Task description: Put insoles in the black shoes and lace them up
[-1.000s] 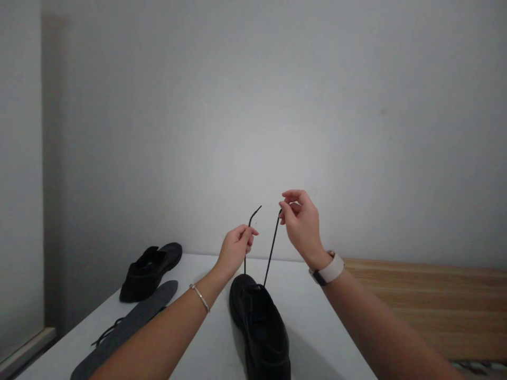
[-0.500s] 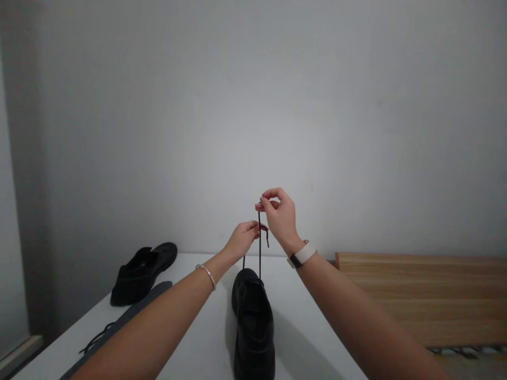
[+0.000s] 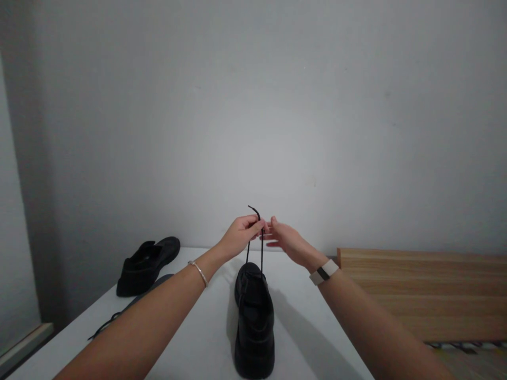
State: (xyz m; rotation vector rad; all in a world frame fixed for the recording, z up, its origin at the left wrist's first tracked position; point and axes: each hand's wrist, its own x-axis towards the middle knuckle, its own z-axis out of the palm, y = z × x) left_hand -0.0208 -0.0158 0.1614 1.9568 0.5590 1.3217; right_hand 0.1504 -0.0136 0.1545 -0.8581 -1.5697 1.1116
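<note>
A black shoe (image 3: 254,327) stands on the white table (image 3: 206,322), its heel toward me. Two strands of its black shoelace (image 3: 262,253) rise from the front of the shoe. My left hand (image 3: 245,231) pinches the lace above the toe, and a free end curls up over its fingers. Close on the right, my right hand (image 3: 285,237) has its fingers spread and thumb raised; the fingertips are near the lace, and I see nothing held in them.
Another black shoe (image 3: 148,266) sits at the table's back left. Beside it lies a dark flat item (image 3: 160,281), partly hidden by my left forearm, with a black lace (image 3: 103,323) on it. A wooden board (image 3: 420,295) stands to the right; a grey wall rises behind.
My right hand has come down from the raised strand and opened. My left hand now pinches the lace where the strands meet, and one end points up and left.
</note>
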